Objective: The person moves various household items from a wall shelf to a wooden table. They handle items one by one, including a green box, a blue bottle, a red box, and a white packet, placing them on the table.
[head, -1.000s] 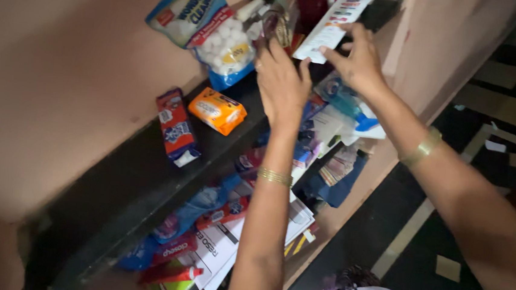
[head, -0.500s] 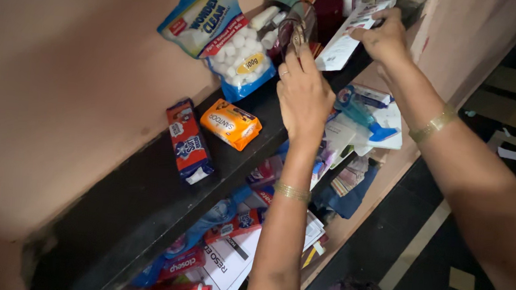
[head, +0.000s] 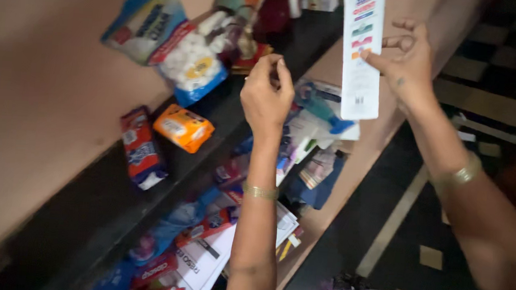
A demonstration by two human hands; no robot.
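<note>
My right hand (head: 410, 63), grip clamped on the long white printed card (head: 361, 55), has lifted it clear of the dark shelf (head: 224, 109) and over its outer edge, while my left hand (head: 265, 97), fingers curled together and empty, has left the shelf's clutter.

A soap bar (head: 183, 128) lies on the upper shelf (head: 84, 211), between a pouch (head: 143, 148) and a cotton-ball bag (head: 194, 62).

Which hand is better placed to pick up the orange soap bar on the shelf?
Probably the left hand: it holds nothing I can see and hovers closer to the orange soap bar. The right hand is busy, its fingers pinching a white card.
</note>
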